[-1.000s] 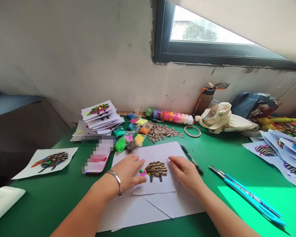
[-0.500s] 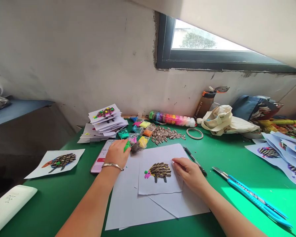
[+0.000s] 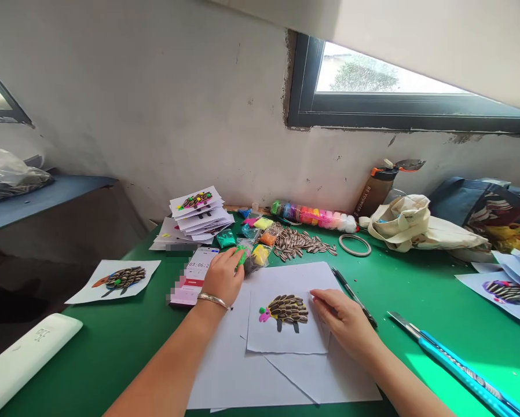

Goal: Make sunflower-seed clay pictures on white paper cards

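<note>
My left hand (image 3: pixel 223 274) reaches over the edge of a phone (image 3: pixel 194 272), its fingertips closed on bright green clay (image 3: pixel 241 256) beside small bags of colored clay (image 3: pixel 260 253). A silver bracelet circles that wrist. My right hand (image 3: pixel 336 310) rests at the right edge of a small paper card (image 3: pixel 260 341), fingers together; whether it pinches anything is hidden. On the card is a seed-covered animal (image 3: pixel 289 310) with a pink face, a green dot and two dark legs. Larger white sheets (image 3: pixel 225 376) lie beneath the card.
Striped seeds (image 3: pixel 292 240) lie behind the sheets, near a ring (image 3: pixel 354 245) and a clay tube pack (image 3: pixel 314 216). A pen (image 3: pixel 353 295) and a blue cutter (image 3: pixel 460 362) lie right. Finished cards (image 3: pixel 201 214) are stacked back left; a white device (image 3: pixel 34 353) sits front left.
The view has shifted left, so the scene sits farther right. My left hand stays by the green clay, and my right hand remains at the card's edge.
</note>
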{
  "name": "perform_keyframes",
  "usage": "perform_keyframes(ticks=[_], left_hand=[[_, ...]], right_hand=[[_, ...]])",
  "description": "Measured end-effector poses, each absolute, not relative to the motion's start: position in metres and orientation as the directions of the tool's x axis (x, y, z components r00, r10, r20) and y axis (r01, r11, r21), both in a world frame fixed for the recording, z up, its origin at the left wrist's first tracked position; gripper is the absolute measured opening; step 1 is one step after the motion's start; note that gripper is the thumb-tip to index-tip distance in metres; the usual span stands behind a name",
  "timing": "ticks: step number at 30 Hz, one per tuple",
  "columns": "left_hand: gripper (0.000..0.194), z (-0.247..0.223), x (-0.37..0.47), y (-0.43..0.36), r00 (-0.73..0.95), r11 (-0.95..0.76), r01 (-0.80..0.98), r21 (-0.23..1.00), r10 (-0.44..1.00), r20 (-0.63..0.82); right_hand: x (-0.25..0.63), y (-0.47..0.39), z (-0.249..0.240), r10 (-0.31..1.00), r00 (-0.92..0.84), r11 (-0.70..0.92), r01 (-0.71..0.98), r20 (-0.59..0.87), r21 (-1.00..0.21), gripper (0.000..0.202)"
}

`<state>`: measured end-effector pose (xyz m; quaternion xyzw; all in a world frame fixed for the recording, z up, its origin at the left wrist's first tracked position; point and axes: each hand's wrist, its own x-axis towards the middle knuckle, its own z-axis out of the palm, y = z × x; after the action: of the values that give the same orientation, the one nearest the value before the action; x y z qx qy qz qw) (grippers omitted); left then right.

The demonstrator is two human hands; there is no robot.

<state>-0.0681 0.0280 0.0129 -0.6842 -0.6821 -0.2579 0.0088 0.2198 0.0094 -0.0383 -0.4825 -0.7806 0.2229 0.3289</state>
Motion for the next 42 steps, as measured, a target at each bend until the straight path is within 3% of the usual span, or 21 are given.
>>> perform_keyframes(ticks=[2, 3, 5, 6, 8, 13, 23, 31, 37, 42], left_hand=[[0.039, 0.021, -0.055, 0.019, -0.063, -0.109, 0.901, 0.419, 0.925, 0.375], [0.038, 0.024, -0.047, 0.014, -0.078, -0.143, 0.791, 0.595, 0.941, 0.33], [0.037, 0.03, -0.031, 0.004, -0.037, -0.071, 0.475, 0.877, 0.994, 0.1], [0.04, 0.032, -0.023, -0.001, 0.05, 0.018, 0.321, 0.947, 0.998, -0.036], [0.04, 0.035, -0.009, -0.008, 0.202, 0.197, 0.084, 0.977, 0.957, -0.21], [0.035, 0.034, 0.003, -0.014, 0.376, 0.391, -0.194, 0.9, 0.877, -0.3], [0.041, 0.027, -0.001, -0.01, 0.464, 0.42, -0.094, 0.903, 0.821, -0.334], [0.041, 0.028, -0.004, -0.006, 0.379, 0.356, -0.104, 0.929, 0.877, -0.295], [0.042, 0.031, -0.007, -0.003, 0.355, 0.301, -0.091, 0.949, 0.9, -0.251], [0.043, 0.033, -0.008, -0.004, 0.359, 0.324, -0.118, 0.939, 0.896, -0.264]], right_hand=[[0.22, 0.008, -0.036, 0.898, -0.283, 0.439, 0.6, 0.336, -0.669, 0.026], [0.219, 0.007, -0.034, 0.898, -0.252, 0.438, 0.597, 0.362, -0.672, 0.026], [0.217, 0.004, -0.028, 0.89, -0.183, 0.44, 0.589, 0.419, -0.677, 0.026], [0.215, 0.001, -0.023, 0.882, -0.154, 0.444, 0.583, 0.445, -0.68, 0.026], [0.21, -0.005, -0.012, 0.87, -0.144, 0.468, 0.543, 0.472, -0.697, 0.028], [0.198, -0.016, 0.004, 0.876, -0.208, 0.481, 0.423, 0.435, -0.768, 0.026], [0.196, -0.018, 0.01, 0.978, -0.14, 0.18, 0.218, 0.152, -0.959, 0.013], [0.19, -0.017, 0.035, 0.949, -0.283, -0.164, -0.059, -0.141, -0.985, 0.02], [0.187, -0.01, 0.046, 0.915, -0.384, -0.115, 0.048, -0.125, -0.992, 0.023], [0.176, -0.01, 0.042, 0.942, -0.305, -0.148, 0.009, -0.144, -0.989, 0.026]])
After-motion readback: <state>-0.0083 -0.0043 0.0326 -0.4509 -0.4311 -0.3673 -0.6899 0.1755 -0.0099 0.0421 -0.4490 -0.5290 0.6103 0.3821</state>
